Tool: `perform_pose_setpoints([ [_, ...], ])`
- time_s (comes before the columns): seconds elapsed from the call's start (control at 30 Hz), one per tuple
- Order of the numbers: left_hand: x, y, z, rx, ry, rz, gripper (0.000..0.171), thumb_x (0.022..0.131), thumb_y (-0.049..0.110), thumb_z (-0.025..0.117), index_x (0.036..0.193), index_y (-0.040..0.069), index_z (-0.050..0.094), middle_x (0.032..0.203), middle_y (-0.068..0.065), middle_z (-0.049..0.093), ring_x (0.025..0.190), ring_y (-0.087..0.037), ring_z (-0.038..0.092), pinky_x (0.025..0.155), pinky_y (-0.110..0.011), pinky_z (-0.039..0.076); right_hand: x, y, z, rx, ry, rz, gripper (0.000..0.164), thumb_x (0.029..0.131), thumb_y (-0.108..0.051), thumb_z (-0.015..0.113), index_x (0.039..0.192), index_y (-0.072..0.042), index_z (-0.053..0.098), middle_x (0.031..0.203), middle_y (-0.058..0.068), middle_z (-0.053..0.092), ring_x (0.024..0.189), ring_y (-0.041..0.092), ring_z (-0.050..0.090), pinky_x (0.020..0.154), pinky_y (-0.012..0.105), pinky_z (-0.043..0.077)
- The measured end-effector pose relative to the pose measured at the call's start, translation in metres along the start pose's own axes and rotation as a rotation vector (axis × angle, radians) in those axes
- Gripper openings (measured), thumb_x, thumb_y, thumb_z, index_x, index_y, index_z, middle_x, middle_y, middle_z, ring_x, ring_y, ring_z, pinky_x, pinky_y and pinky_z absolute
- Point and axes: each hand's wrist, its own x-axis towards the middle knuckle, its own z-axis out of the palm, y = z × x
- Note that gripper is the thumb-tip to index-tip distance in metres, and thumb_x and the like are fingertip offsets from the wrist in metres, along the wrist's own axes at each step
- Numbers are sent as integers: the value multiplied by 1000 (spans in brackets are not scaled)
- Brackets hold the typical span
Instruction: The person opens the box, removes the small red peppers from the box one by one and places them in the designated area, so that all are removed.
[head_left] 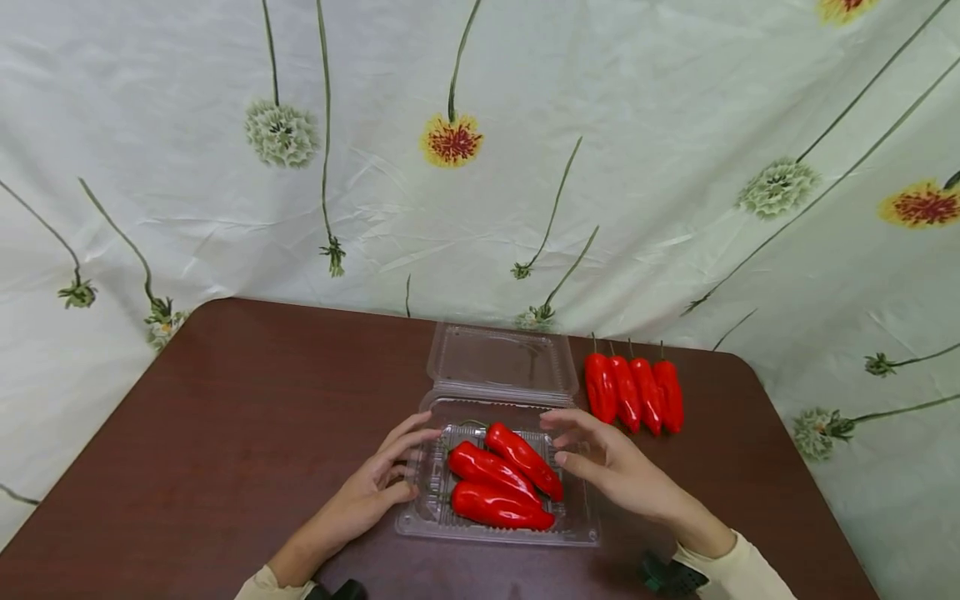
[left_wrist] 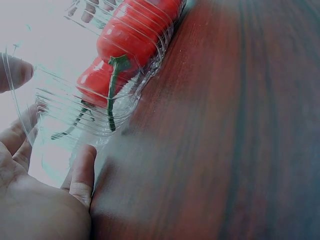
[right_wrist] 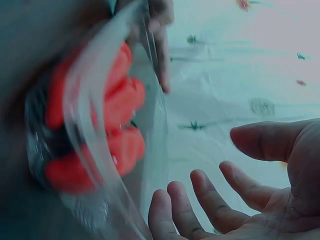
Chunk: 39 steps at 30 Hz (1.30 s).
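Clear hinged container, lid open, three red peppers inside.
Left hand is at the container's left edge, fingers loosely extended; right hand is at its right edge, fingers spread, gripping nothing; four red peppers lie on the tabletop, right of the container's lid.

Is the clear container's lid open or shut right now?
Open: the lid lies folded back behind the clear container, leaving the three red peppers inside uncovered.
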Motion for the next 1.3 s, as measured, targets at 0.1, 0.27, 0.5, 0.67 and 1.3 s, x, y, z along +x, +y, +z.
perform_pose_setpoints([
  [0.1, 1, 0, 0, -2, -4, -1, 64, 91, -7, 54, 152, 6, 39, 166, -13, 11, 128, -22, 36, 92, -28, 40, 0, -1, 11, 18, -60, -6, 45, 97, -8, 60, 141, -8, 51, 139, 20, 54, 117, 43, 54, 87, 31, 55],
  [0.27, 0, -1, 1, -1, -2, 5, 63, 92, -7, 54, 152, 6, 40, 166, -14, 12, 131, -19, 34, 93, -28, 40, 0, -5, 30, 62, -160, -22, 43, 98, -9, 60, 140, -6, 51, 137, 20, 54, 116, 41, 55, 86, 34, 56],
  [0.5, 0, -2, 1, 6, 5, 3, 63, 92, -7, 54, 152, 7, 40, 166, -13, 12, 132, -14, 34, 94, -28, 40, 1, -9, 50, 2, -200, -84, 38, 98, -14, 62, 136, -12, 56, 132, 12, 59, 111, 30, 57, 96, 31, 51],
  [0.67, 0, -1, 1, 4, 2, 6, 64, 91, -7, 54, 152, 6, 40, 166, -14, 12, 135, -8, 32, 96, -27, 39, 2, -7, 57, 16, -210, -84, 37, 97, -10, 62, 133, -12, 57, 127, 13, 60, 110, 28, 58, 93, 29, 52],
  [1.3, -1, -3, 0, 17, 3, 39, 63, 90, -6, 55, 151, 5, 40, 165, -17, 13, 136, 4, 28, 95, -27, 38, 8, 6, 72, -130, -229, -127, 37, 98, -18, 61, 134, -20, 57, 134, -1, 60, 121, 15, 54, 103, 30, 43],
])
